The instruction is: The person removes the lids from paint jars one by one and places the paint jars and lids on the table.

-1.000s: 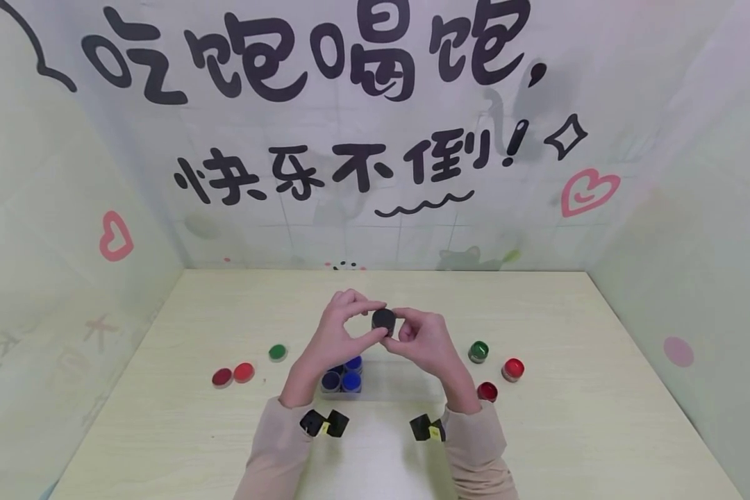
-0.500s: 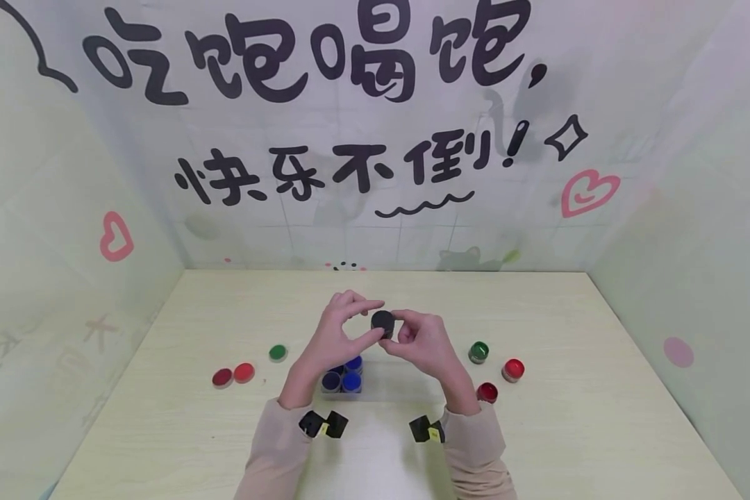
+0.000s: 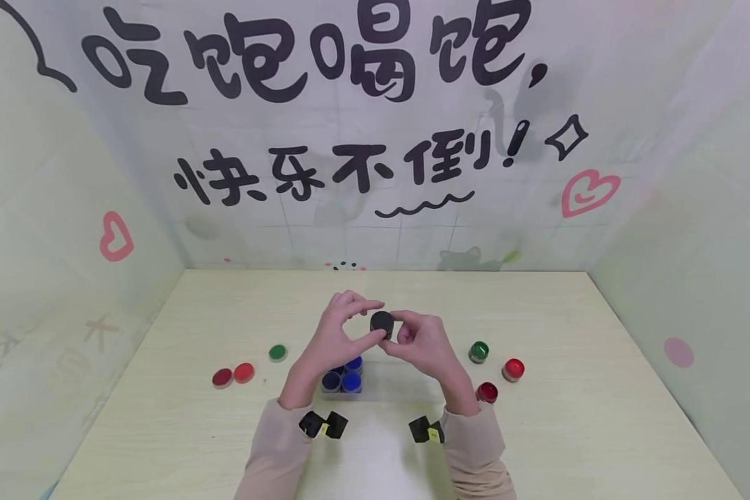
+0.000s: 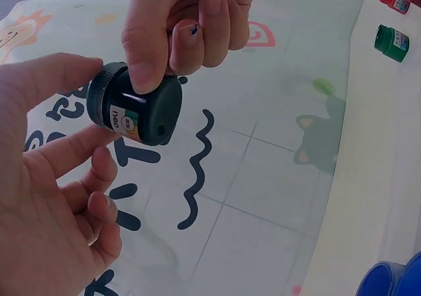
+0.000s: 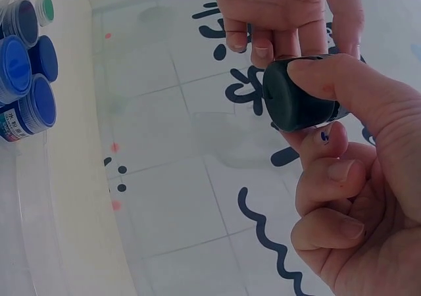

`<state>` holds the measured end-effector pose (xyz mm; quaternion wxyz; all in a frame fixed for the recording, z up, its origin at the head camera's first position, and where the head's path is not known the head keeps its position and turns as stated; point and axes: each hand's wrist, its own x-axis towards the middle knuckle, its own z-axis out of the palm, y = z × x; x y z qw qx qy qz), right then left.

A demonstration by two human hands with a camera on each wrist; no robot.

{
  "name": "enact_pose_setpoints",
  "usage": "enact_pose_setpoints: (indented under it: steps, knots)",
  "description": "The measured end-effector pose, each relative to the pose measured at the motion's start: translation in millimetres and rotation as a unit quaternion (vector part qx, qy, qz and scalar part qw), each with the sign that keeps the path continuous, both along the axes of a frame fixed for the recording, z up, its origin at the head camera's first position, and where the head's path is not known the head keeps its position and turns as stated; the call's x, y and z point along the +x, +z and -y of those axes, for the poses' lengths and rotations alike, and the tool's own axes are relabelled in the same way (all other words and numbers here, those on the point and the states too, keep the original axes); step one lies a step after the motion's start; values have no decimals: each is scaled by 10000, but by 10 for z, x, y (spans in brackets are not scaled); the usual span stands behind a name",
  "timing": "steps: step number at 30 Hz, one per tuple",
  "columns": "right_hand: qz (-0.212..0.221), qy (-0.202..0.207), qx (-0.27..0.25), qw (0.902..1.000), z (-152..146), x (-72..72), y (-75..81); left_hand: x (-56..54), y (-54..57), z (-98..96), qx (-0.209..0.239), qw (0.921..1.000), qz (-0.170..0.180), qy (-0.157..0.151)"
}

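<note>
A small dark paint jar [image 3: 382, 324] with a ridged lid is held up between both hands, above the table. My right hand [image 3: 425, 342] pinches the jar's body between thumb and index finger, the other fingers curled under. The left hand [image 3: 344, 333] has its thumb and index finger at opposite sides of the lid. In the left wrist view the jar [image 4: 154, 112] lies sideways, its label partly covered by the right thumb. From the right wrist view the jar's dark base [image 5: 281, 98] faces the camera and the lid is largely hidden.
Below the hands, a clear tray [image 3: 406, 392] holds several blue paint jars [image 3: 351, 380] at its left. Opened green [image 3: 478, 351], red [image 3: 512, 369] and dark red [image 3: 487, 392] jars stand right. Green [image 3: 278, 352], red [image 3: 244, 372] and dark red [image 3: 222, 377] lids lie left.
The jar and right hand have shifted very slightly down in the head view, the jar also a little left. A small gap now shows there between the left index fingertip and the jar.
</note>
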<state>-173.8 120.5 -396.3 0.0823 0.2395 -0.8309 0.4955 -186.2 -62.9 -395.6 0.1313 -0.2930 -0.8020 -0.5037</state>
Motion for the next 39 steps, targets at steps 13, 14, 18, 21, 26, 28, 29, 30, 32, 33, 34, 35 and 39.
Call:
enact_pose_setpoints:
  steps: [13, 14, 18, 21, 26, 28, 29, 30, 32, 33, 34, 35, 39]
  knots:
    - [-2, 72, 7, 10000, 7, -5, -7, -11, -9, 10, -95, 9998, -195, 47]
    - [21, 70, -12, 10000, 7, -5, -7, -12, -6, 19, -63, 9998, -207, -21]
    - [90, 66, -72, 9999, 8, -7, -9, -20, -7, 32, -4, 9999, -140, 0]
    - [63, 59, -40, 10000, 10, -8, -14, -16, -10, 25, -11, 9999, -79, 135]
    - [147, 99, -73, 9998, 12, 0, -23, 0, 0, 35, -19, 10000, -58, -13]
    - [154, 113, -93, 9998, 11, 5, -25, 2, 4, 41, -10, 10000, -27, -87]
    - [144, 117, -93, 9998, 11, 7, -26, 3, 6, 41, -4, 10000, -3, -97]
    - [135, 115, -86, 9998, 12, 7, -26, 3, 5, 39, -6, 10000, 10, -83]
    - [114, 121, -75, 9998, 12, 10, -23, 5, 4, 33, -34, 10000, 24, 25]
    - [99, 119, -56, 9999, 13, 13, -19, 6, -1, 29, -54, 10000, 12, 81]
    - [100, 119, -35, 9999, 15, 13, -17, 7, -2, 26, -74, 9999, 7, 131]
    - [96, 123, -21, 9999, 16, 14, -12, 11, -2, 25, -95, 9998, 25, 164]
    - [107, 127, 26, 9999, 13, 17, -4, 18, 3, 37, -98, 9999, 62, 64]
